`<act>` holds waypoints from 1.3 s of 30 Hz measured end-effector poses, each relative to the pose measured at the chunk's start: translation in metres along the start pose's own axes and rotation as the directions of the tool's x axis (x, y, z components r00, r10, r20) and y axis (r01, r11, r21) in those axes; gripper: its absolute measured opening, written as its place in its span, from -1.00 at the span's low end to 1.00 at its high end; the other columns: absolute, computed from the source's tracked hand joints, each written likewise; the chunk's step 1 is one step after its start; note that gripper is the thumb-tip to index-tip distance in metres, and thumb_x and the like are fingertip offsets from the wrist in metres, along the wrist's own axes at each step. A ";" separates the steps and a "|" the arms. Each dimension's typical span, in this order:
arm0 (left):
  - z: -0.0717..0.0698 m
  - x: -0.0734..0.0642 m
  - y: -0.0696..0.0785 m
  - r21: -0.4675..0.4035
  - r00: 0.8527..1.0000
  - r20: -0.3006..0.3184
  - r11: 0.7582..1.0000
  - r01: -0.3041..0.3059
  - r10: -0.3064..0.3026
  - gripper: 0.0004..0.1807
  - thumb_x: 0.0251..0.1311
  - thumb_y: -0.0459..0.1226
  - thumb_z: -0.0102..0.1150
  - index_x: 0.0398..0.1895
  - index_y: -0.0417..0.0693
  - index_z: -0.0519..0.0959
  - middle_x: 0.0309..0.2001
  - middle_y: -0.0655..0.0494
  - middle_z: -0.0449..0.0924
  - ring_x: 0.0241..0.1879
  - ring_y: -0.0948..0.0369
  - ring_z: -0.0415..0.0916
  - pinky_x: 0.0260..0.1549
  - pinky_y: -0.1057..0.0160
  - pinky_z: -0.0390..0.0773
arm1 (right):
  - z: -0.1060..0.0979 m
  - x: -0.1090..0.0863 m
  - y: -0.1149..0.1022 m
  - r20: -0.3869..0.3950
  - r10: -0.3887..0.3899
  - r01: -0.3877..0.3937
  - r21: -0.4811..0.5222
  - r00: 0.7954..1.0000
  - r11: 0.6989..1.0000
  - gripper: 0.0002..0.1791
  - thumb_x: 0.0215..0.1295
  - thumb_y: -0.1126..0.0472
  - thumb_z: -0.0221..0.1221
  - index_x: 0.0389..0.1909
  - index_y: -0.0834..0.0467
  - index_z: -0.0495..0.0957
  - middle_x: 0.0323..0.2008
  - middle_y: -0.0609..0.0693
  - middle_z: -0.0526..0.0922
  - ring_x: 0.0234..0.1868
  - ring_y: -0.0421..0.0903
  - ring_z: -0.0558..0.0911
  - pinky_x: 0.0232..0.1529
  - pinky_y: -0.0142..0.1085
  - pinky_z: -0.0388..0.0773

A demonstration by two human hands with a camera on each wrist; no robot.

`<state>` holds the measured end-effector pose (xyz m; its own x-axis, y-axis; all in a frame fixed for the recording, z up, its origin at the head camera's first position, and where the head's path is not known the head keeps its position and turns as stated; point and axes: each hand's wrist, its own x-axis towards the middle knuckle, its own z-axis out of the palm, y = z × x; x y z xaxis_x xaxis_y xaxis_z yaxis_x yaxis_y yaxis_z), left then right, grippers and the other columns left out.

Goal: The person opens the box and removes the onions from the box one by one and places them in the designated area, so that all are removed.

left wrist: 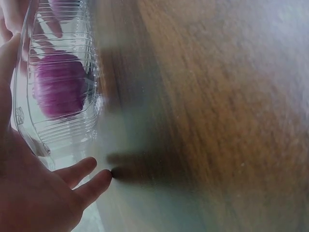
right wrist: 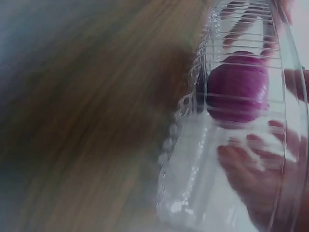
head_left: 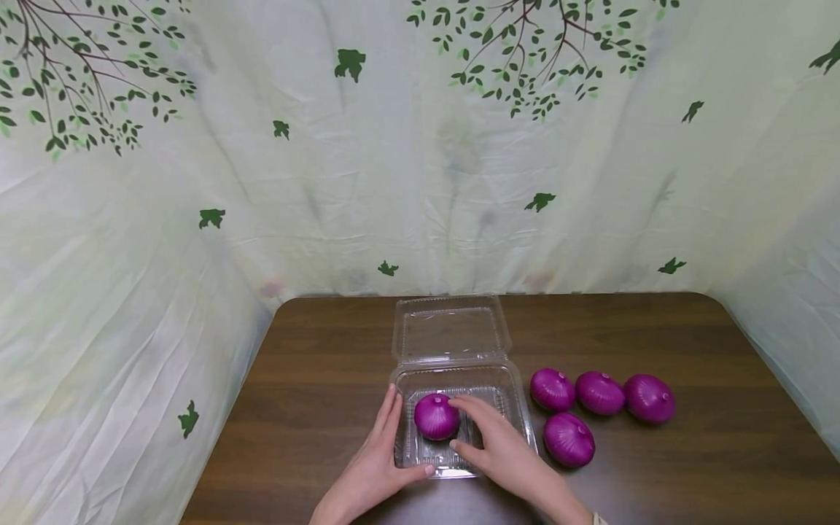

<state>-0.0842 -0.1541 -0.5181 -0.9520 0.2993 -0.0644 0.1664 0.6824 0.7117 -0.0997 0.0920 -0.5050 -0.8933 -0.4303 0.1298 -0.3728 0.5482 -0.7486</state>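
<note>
A purple onion sits inside the base of a clear plastic clamshell container, whose lid lies folded back. My left hand rests against the container's left side, fingers straight along the wall and thumb at the front edge. Over the base, my right hand has its fingers and thumb spread at the onion's right side. Its fingertips look very near or touching the onion; which one, I cannot tell. Through the clear wall in the right wrist view, the onion stands apart from the lower fingers.
Right of the container, several more purple onions lie on the brown wooden table: one in front, others in a row behind, such as the rightmost onion. A leaf-patterned curtain surrounds the table's back and sides.
</note>
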 end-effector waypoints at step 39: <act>-0.001 0.000 0.001 0.004 0.999 -0.029 1.000 -0.027 0.027 0.34 -0.10 0.31 0.37 0.58 -0.15 -0.13 0.59 0.15 -0.40 0.48 -0.01 -0.07 0.26 -0.14 0.25 | 0.015 0.011 -0.009 -0.123 0.101 -0.095 0.055 0.987 0.994 -0.20 -0.09 0.05 0.52 0.26 -0.06 0.44 0.17 -0.09 0.52 0.16 -0.07 0.49 0.08 -0.03 0.50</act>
<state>-0.0847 -0.1540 -0.5168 -0.9541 0.2984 -0.0247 0.1933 0.6769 0.7103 -0.1023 0.0716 -0.5071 -0.9505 -0.2812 0.1320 -0.2717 0.5468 -0.7920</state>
